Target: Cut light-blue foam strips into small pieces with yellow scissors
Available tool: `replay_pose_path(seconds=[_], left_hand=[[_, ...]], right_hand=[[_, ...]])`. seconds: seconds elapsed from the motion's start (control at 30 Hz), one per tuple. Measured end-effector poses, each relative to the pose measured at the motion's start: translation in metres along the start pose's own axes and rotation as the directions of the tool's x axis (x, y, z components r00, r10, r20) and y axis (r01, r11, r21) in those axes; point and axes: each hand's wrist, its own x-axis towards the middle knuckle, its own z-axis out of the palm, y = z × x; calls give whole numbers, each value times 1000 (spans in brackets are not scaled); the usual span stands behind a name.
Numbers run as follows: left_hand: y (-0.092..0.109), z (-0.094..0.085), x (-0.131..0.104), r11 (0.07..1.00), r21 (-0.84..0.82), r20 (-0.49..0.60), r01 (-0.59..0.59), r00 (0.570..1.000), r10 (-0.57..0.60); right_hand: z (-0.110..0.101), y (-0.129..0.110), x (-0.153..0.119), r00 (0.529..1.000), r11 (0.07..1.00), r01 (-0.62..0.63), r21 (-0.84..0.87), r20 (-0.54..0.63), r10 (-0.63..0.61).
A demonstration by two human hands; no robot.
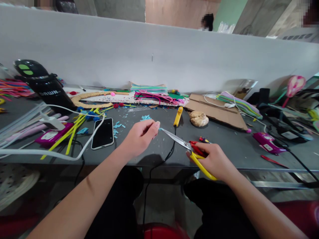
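Note:
My left hand (141,137) pinches a tiny light-blue piece (160,129) between thumb and forefinger, above the middle of the desk. In my right hand (214,159) is a pair of scissors (183,142) with red and yellow handles. The blade tips point left and reach the blue piece; whether they touch it I cannot tell. Cut light-blue bits (119,125) lie beside the left hand, with a further small pile (146,117) just behind it. A yellow-handled tool (178,116) on a black cord lies beyond the scissors.
A phone (102,134), yellow stems (74,129), a white cable (82,151) and a black bottle (47,86) are on the left. Behind stand foam strips (149,88) and cardboard (216,113). A pale lump (198,118) and a purple device (267,143) lie right.

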Motion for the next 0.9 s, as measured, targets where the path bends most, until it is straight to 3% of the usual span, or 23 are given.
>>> replay_pose_path(seconds=[0.4,0.5,0.63,0.73,0.9], left_hand=[[-9,-3,3,999,18,-32,52,998,-51],[-28,-8,12,974,215,-125,78,991,-52],[-63,-19,30,841,500,-185,209,974,-132],[-85,-23,42,798,543,-217,261,962,-166],[-104,-26,50,769,556,-235,316,947,-219]], right_hand=[[0,7,3,997,994,-78,76,-6,79],[0,11,7,995,995,-98,-11,7,98],[-4,10,11,977,963,-176,-202,81,196],[-6,3,11,956,915,-228,-334,101,275],[-7,-8,8,959,865,-148,-479,146,244]])
